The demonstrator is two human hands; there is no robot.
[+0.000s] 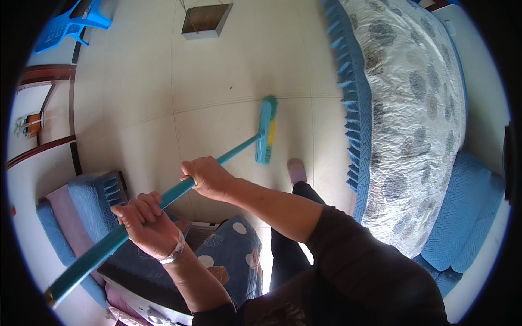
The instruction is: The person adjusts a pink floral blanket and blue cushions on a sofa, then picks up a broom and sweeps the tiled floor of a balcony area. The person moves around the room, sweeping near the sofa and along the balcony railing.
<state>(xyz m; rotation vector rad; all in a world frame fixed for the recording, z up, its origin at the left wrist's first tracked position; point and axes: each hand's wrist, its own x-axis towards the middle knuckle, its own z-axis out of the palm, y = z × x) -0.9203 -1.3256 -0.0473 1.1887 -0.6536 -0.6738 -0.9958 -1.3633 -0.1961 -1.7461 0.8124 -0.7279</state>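
A broom with a teal handle and a teal head (pixel 263 138) slants across the view, and its teal and yellow bristles rest on the tiled floor (pixel 217 119). My left hand (pixel 145 227), with a silver-coloured band at the wrist, is wrapped round the upper part of the handle. Lower on the same handle, nearer the head, my right hand (pixel 211 178) is closed round it. A small dark bit (pixel 230 87) lies on the floor beyond the broom head. Farther off sits a dustpan-like open scoop (pixel 202 36) with a pale rim and thin handle wires.
To the right stands a bed or couch under a patterned cover (pixel 413 125) with blue ruffled edging. A blue plastic chair (pixel 73 24) is at the far left. Blue padded seating (pixel 89 204) and a dark cloth-covered table (pixel 231 255) are at the lower left. My shoe (pixel 296 171) shows near the broom.
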